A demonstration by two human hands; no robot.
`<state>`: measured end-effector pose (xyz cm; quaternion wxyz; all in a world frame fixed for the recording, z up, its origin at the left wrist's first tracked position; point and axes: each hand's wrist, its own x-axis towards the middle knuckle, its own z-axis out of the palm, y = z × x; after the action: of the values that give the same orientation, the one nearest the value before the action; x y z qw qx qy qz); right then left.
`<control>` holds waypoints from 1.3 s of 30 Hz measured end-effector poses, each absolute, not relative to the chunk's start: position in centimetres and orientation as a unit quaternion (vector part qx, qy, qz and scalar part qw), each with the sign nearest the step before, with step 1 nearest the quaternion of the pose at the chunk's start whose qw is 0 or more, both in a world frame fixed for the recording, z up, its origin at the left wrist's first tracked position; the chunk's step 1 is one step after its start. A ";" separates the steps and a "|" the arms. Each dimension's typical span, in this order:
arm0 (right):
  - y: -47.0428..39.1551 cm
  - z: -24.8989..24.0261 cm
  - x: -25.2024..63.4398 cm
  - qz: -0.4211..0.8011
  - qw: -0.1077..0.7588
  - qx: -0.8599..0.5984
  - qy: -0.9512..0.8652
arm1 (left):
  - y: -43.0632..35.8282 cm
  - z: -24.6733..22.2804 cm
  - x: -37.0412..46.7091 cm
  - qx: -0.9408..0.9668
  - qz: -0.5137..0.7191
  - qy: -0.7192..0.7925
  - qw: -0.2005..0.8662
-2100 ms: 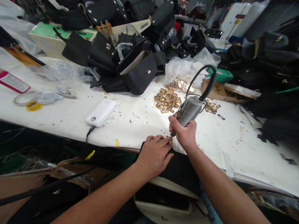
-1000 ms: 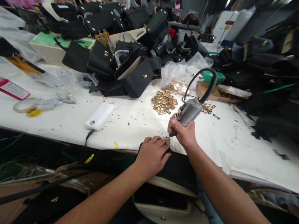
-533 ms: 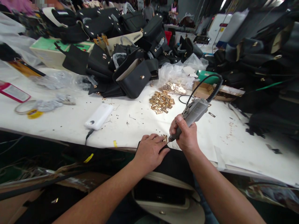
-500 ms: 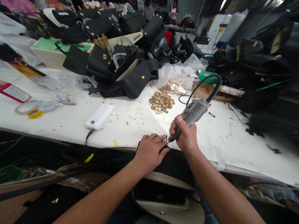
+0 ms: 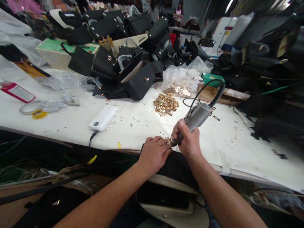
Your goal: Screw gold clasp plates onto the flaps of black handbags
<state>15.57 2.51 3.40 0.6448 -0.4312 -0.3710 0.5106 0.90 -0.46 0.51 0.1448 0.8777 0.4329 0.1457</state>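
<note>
At the near table edge my left hand (image 5: pixel 154 153) presses on the flap of a black handbag (image 5: pixel 178 167), its fingers close together around a small gold metal plate (image 5: pixel 168 141). The bag hangs open below the table edge, its beige lining showing. Wrapped around the grey body of an electric screwdriver (image 5: pixel 197 115) is my right hand (image 5: pixel 188 137). The tool slants down to the left, its tip at the gold plate beside my left fingertips. The exact contact of tip and plate is too small to make out.
Beyond the hands lies a heap of gold plates (image 5: pixel 165 104), with a plastic bag of more plates (image 5: pixel 179 88) behind it. A white power bank (image 5: pixel 103 117) lies to the left. Black handbags (image 5: pixel 137 79) pile up at the back. A black cable (image 5: pixel 219 84) arches from the screwdriver.
The screwdriver tip has moved slightly down and left, closer against the gold plate. My left hand keeps its place on the bag. The view has shifted a little.
</note>
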 end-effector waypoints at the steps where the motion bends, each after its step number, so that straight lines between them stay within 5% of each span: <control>1: 2.5 3.5 15.6 0.510 0.645 -0.431 -0.370 | -0.4 0.5 0.9 0.879 0.144 0.431 0.144; 39: 2.3 3.3 15.7 0.514 0.657 -0.415 -0.363 | -0.2 0.2 0.6 0.880 0.141 0.427 0.152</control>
<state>15.68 2.29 3.26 0.6567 -0.4151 -0.3631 0.5144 0.63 -0.18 0.16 0.1525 0.8801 0.4269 0.1412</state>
